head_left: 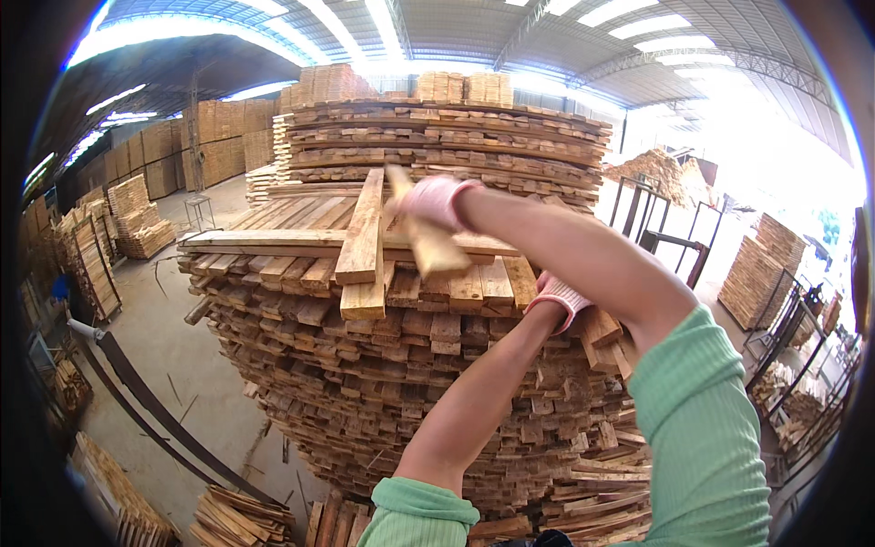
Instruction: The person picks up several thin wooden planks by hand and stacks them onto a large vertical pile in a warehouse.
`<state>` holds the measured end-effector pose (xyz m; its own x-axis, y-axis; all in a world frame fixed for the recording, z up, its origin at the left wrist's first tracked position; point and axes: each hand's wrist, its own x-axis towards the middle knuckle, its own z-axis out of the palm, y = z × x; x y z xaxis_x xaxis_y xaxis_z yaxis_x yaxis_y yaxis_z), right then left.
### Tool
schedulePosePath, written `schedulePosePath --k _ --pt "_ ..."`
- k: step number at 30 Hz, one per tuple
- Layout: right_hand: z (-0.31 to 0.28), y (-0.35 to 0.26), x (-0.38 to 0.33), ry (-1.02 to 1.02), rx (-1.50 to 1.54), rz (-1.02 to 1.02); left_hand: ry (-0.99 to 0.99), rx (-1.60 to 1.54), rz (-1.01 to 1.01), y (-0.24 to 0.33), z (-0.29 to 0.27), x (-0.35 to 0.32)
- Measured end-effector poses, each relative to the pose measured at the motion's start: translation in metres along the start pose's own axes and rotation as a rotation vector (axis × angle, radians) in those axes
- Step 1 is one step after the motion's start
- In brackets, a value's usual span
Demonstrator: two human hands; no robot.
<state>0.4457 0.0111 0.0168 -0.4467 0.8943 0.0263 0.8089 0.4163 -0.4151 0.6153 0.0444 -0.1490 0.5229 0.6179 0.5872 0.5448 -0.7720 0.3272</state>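
My right arm reaches across to the left, over my left arm. Its pink-gloved right hand (433,201) is closed around a short wooden board (436,251), blurred by motion and tilted above the stack. Just left of it, another board (363,228) lies across a long horizontal plank (273,239), its near end sitting over one more board end (365,299). My left hand (561,297), in a pink glove, is by the top right of the lumber stack (419,365); its fingers are hidden behind my right forearm.
Taller layered lumber (447,141) rises behind the stack. A dark curved rail (155,401) runs along the floor at the left. Loose wood strips (241,518) lie at the lower left. Metal frames (670,242) and a lumber pile (761,273) stand at the right.
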Motion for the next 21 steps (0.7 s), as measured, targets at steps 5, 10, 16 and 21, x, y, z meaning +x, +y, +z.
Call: schedulePosePath --k 5,10,16,21 --pt "-0.027 -0.007 -0.015 -0.119 -0.101 -0.193 -0.236 0.366 -0.179 -0.008 -0.029 -0.005" --pt "-0.099 0.124 -0.051 0.152 -0.857 0.087 -0.138 0.012 -0.435 0.048 -0.09 -0.039" --pt "-0.07 0.291 -0.15 0.273 -0.316 0.404 -0.264 0.039 -0.489 0.051 -0.104 -0.009" --pt "-0.084 0.309 -0.169 0.233 0.009 0.442 -0.157 -0.051 -0.793 0.031 -0.096 0.021"
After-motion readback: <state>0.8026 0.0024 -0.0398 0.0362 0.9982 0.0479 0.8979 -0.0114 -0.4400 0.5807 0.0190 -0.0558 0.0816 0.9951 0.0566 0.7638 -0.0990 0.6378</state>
